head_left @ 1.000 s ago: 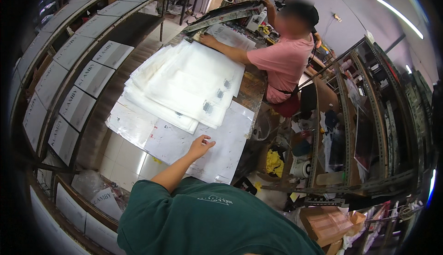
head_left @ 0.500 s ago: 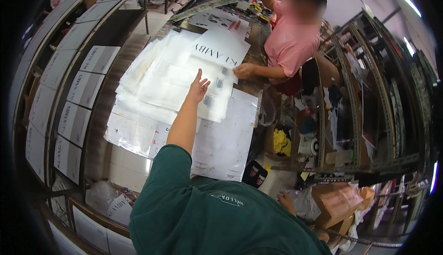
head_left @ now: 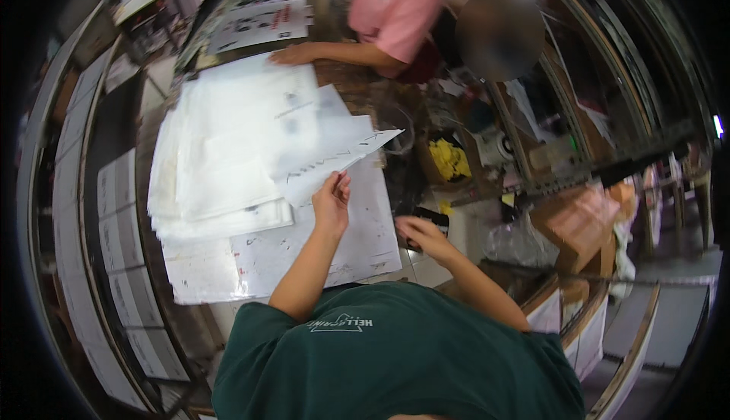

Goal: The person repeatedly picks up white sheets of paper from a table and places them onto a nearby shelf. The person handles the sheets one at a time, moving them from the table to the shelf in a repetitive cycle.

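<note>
My left hand (head_left: 332,198) pinches the near edge of a white printed sheet (head_left: 327,163) with dark lettering. The sheet is tilted and bent, its right corner lifted above the table. Under and beyond it lies a stack of large white sheets (head_left: 228,139), some bearing small dark prints. My right hand (head_left: 423,238) hangs in the air just right of the table's near right corner. Its fingers are curled in and slightly blurred, with nothing visible in them.
Across the table, a person in a pink shirt (head_left: 399,9) rests a hand (head_left: 296,53) on the stack's far edge. A pale board (head_left: 357,237) covers the near tabletop. Shelves of white panels (head_left: 125,245) stand left; racks, a yellow cloth (head_left: 449,159) and a cardboard box (head_left: 574,218) are right.
My left hand, stretched open over the stack before, has drawn back and taken hold of the printed sheet. My right hand has come up beside the table. The other person's hand has left the sheet.
</note>
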`<state>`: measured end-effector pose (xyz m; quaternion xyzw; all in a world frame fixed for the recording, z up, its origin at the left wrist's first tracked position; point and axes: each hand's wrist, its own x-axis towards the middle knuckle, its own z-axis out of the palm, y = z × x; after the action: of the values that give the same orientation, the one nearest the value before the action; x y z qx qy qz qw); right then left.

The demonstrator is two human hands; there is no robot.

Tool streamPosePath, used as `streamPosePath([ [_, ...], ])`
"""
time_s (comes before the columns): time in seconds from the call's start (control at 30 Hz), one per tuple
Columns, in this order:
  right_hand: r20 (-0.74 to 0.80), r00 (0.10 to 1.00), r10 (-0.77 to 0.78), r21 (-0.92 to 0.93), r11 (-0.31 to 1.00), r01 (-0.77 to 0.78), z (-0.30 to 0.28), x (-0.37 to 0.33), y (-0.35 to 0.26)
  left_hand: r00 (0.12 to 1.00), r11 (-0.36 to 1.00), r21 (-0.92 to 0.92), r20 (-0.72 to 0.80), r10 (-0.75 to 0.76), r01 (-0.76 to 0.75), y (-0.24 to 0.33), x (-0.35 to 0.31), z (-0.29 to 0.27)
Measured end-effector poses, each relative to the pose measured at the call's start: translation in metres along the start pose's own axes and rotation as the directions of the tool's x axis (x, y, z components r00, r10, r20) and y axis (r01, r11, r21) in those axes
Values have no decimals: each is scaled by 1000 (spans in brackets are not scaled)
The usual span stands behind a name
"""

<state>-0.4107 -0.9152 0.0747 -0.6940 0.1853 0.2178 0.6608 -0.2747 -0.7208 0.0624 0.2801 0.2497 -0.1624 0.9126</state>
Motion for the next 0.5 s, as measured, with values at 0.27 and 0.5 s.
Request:
streamPosePath([
  [0.27,-458,883,-104,297,918,262,24,8,-93,959,960,220,184,-217,175,-71,-78,58],
  [0.5,-714,699,-25,338,862,377,-126,-72,-120,94,462,809,462,-882,363,-120,-127,53],
])
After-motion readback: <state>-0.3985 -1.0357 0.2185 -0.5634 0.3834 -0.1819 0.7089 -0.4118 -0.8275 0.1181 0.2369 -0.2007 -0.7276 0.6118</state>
